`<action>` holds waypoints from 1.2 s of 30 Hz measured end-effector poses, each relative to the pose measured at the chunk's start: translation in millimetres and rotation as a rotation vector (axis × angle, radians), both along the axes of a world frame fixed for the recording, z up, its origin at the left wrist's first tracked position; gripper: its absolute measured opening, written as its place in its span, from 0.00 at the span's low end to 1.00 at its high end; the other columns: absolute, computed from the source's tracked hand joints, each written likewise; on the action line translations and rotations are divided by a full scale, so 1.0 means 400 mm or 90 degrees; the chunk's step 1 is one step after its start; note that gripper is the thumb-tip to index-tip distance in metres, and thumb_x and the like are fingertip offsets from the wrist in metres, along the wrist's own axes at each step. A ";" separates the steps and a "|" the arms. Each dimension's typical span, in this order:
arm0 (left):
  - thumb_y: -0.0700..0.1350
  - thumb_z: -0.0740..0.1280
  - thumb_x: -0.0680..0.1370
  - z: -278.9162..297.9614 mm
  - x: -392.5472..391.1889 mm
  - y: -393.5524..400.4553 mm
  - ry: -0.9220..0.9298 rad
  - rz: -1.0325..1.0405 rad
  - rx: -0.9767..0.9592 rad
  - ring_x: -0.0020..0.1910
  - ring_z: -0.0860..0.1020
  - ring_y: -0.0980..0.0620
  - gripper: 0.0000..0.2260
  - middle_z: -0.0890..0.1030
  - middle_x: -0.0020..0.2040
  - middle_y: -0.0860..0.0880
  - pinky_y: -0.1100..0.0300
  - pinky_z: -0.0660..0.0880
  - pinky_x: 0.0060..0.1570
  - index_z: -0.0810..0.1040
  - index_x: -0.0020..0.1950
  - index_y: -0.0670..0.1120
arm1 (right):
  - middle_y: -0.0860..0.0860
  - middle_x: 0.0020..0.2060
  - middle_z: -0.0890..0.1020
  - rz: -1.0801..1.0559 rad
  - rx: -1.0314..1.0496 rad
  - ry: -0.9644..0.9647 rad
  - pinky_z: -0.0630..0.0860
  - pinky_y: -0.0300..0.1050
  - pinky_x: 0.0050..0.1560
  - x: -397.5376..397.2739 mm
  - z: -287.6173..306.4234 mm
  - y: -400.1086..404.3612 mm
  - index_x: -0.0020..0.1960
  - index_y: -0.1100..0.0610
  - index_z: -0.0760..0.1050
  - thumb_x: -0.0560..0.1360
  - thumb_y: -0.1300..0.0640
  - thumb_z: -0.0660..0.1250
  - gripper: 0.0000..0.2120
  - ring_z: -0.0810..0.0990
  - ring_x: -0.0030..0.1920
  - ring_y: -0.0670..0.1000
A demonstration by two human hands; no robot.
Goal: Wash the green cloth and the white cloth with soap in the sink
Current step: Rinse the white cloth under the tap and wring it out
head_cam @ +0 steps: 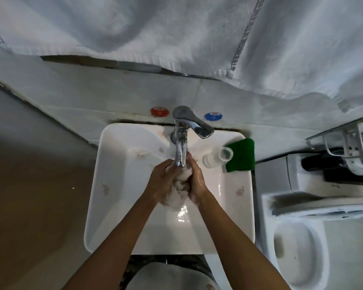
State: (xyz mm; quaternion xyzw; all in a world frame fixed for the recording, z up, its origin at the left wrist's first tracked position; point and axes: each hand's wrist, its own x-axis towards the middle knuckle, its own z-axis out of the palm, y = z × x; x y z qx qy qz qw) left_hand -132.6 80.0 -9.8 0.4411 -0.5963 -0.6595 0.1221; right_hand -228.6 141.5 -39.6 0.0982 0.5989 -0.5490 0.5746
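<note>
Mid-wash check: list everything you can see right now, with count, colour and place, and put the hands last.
White ceramic sink: 1, white, centre.
Chrome tap: 1, silver, back of sink.
Round wall caps: 2, red and blue, either side of tap.
Green cloth: 1, sink's back right rim.
Clear plastic bottle: 1, lying beside green cloth.
White cloth: 1, bunched under tap.
Hanging white towel: 1, above.
White toilet: 1, right.
Left hand, right hand: gripping white cloth.

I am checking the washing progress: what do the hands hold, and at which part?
Both the left hand and the right hand grip the bunched white cloth from opposite sides, under the tap.
</note>
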 end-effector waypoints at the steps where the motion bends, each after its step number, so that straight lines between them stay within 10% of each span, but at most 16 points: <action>1: 0.52 0.67 0.74 -0.005 0.000 -0.002 -0.003 -0.001 -0.014 0.37 0.79 0.62 0.06 0.82 0.37 0.55 0.71 0.73 0.38 0.80 0.41 0.51 | 0.59 0.49 0.83 -0.010 -0.022 0.002 0.77 0.52 0.56 0.000 -0.001 0.001 0.59 0.60 0.79 0.71 0.38 0.67 0.28 0.81 0.50 0.57; 4: 0.48 0.67 0.76 -0.028 -0.019 -0.009 -0.053 0.036 -0.089 0.39 0.79 0.58 0.06 0.82 0.38 0.54 0.65 0.73 0.41 0.79 0.42 0.48 | 0.57 0.45 0.85 -0.011 -0.043 0.038 0.78 0.47 0.52 0.022 -0.006 0.002 0.48 0.57 0.82 0.77 0.45 0.62 0.17 0.83 0.49 0.56; 12: 0.63 0.54 0.73 -0.050 -0.079 0.005 -0.114 0.256 -0.124 0.46 0.79 0.49 0.21 0.80 0.47 0.48 0.52 0.75 0.47 0.74 0.50 0.48 | 0.53 0.57 0.81 -0.053 -0.101 0.248 0.78 0.52 0.57 0.118 0.010 -0.019 0.65 0.46 0.73 0.76 0.43 0.66 0.18 0.81 0.57 0.53; 18: 0.49 0.54 0.82 -0.054 -0.075 0.034 -0.145 0.240 -0.069 0.48 0.77 0.47 0.10 0.77 0.47 0.49 0.54 0.71 0.50 0.71 0.48 0.48 | 0.50 0.38 0.83 0.001 0.026 0.372 0.80 0.57 0.47 0.076 0.001 -0.038 0.43 0.49 0.77 0.75 0.48 0.68 0.05 0.82 0.40 0.52; 28: 0.53 0.56 0.80 -0.010 -0.069 0.045 -0.272 0.128 -0.208 0.43 0.80 0.38 0.22 0.82 0.42 0.37 0.50 0.76 0.45 0.80 0.43 0.37 | 0.53 0.31 0.79 -0.043 0.061 0.288 0.75 0.44 0.37 0.070 0.014 -0.026 0.35 0.56 0.74 0.77 0.56 0.63 0.12 0.77 0.32 0.52; 36: 0.46 0.62 0.79 -0.048 -0.077 0.052 -0.181 0.198 -0.080 0.39 0.78 0.50 0.06 0.80 0.40 0.49 0.61 0.70 0.35 0.75 0.45 0.45 | 0.50 0.30 0.76 -0.150 0.070 0.365 0.71 0.47 0.38 0.068 0.022 -0.018 0.33 0.51 0.72 0.79 0.56 0.61 0.16 0.73 0.32 0.48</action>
